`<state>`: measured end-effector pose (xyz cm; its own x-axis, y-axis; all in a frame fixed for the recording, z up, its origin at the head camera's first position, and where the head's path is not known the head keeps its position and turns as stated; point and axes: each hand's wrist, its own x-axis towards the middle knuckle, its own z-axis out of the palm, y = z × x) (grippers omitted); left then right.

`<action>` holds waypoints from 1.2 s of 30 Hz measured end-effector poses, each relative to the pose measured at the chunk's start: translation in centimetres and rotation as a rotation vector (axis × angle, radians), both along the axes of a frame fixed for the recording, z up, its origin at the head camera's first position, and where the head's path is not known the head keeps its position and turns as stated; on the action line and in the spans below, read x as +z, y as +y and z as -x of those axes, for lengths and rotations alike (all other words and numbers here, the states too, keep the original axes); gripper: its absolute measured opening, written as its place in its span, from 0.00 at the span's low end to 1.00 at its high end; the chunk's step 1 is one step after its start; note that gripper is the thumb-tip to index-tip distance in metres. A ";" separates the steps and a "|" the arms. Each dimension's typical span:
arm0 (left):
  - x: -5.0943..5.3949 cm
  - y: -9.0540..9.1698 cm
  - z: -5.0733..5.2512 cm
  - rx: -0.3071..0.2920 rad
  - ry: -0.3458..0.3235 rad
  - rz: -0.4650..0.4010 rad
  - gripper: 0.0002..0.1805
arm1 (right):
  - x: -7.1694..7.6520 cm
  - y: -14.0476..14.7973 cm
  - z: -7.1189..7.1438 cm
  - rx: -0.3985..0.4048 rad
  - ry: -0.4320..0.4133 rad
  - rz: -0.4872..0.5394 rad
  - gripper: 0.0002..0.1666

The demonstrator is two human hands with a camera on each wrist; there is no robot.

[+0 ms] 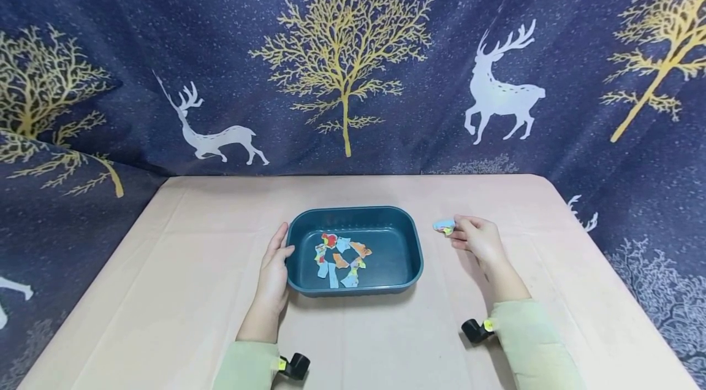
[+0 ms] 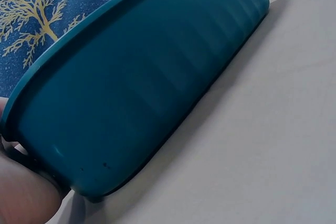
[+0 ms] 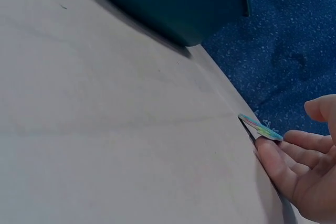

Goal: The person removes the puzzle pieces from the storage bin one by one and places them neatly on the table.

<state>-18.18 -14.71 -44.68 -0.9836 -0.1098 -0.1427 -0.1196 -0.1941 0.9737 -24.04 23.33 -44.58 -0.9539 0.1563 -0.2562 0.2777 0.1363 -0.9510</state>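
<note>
A dark teal rectangular tub (image 1: 353, 290) stands on the table, with several torn colourful paper pieces (image 1: 353, 247) on the left part of its floor. My left hand (image 1: 271, 279) rests against the tub's left end, its fingers along the outer wall and the thumb at the rim. To the right of the tub, my right hand (image 1: 481, 241) pinches a small light-blue and yellow piece (image 1: 444, 226) between thumb and fingers, above the table. In the right wrist view the same piece (image 3: 260, 127) is seen nearly edge-on at the fingertips of my right hand (image 3: 310, 166).
A pale cloth (image 1: 182, 292) covers the table. Behind it hangs a dark blue curtain (image 1: 386, 132) printed with golden trees and white deer. Black wrist cameras are strapped at the left sleeve (image 1: 248, 365) and the right sleeve (image 1: 537, 341).
</note>
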 end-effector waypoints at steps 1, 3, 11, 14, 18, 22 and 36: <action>0.0 0.0 0.0 -0.001 0.001 -0.001 0.32 | 0.0 0.0 0.0 0.002 0.000 -0.005 0.32; 0.0 0.0 0.0 -0.003 0.000 0.000 0.32 | 0.0 0.0 0.0 0.010 -0.001 -0.013 0.32; 0.1 0.0 0.0 -0.004 -0.008 0.002 0.33 | 0.1 0.2 -0.2 0.019 0.011 -0.038 0.33; 0.1 0.0 0.0 -0.004 -0.008 0.006 0.33 | 0.2 0.3 -0.3 0.021 0.014 -0.044 0.34; 0.1 0.1 0.1 0.000 -0.012 0.009 0.33 | 0.3 0.3 -0.3 0.025 0.018 -0.044 0.34; 0.0 0.0 0.1 0.002 -0.015 0.010 0.33 | 0.4 0.4 -0.4 0.027 0.019 -0.045 0.35; -0.2 0.1 0.1 0.020 -0.014 0.016 0.33 | 0.5 0.6 -0.3 0.010 0.033 -0.064 0.34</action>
